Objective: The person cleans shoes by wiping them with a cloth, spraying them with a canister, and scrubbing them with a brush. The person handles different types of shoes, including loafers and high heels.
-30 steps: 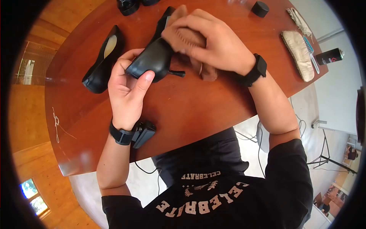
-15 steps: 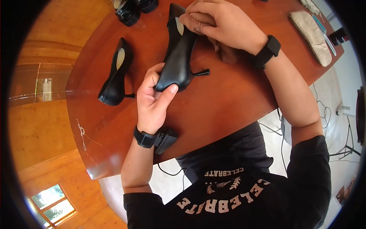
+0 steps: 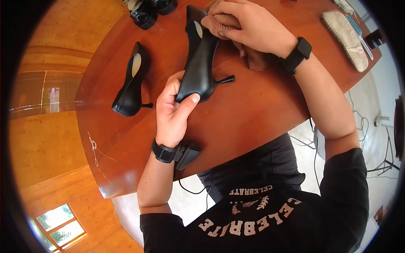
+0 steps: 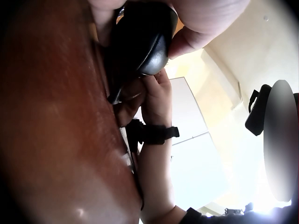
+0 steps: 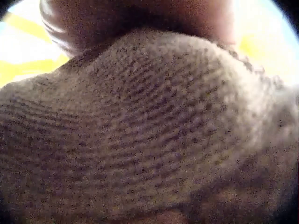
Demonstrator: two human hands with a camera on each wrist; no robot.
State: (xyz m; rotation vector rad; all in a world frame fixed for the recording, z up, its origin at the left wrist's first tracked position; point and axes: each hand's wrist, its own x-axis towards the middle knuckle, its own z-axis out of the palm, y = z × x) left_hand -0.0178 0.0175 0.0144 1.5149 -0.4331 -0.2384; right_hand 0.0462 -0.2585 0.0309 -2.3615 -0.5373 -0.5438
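My left hand (image 3: 171,120) grips a black high-heeled pump (image 3: 199,69) round its heel end, thumb on the back and fingers along the far side. The toe points away and the thin heel sticks out to the right. With my right hand (image 3: 259,27) I hold a bunched brown ribbed cloth (image 3: 256,63) against the side of the pump near the toe. That cloth (image 5: 140,121) fills most of the right wrist view. In the left wrist view, the pump (image 4: 156,58) hangs close over the table. The matching pump (image 3: 130,90) stands on the table to the left.
Shiny black shoes (image 3: 145,17) are at the far edge of the table (image 3: 236,122). At right lie a padded beige piece (image 3: 344,40), a blue-bristled brush (image 3: 357,31) and a dark can (image 3: 374,41). Thin pale string (image 3: 93,147) lies near the left edge.
The pump has swung from slanting to the right to pointing nearly straight away. My right hand has carried the cloth from the shoe's middle towards its toe. Little differs over the last half second.
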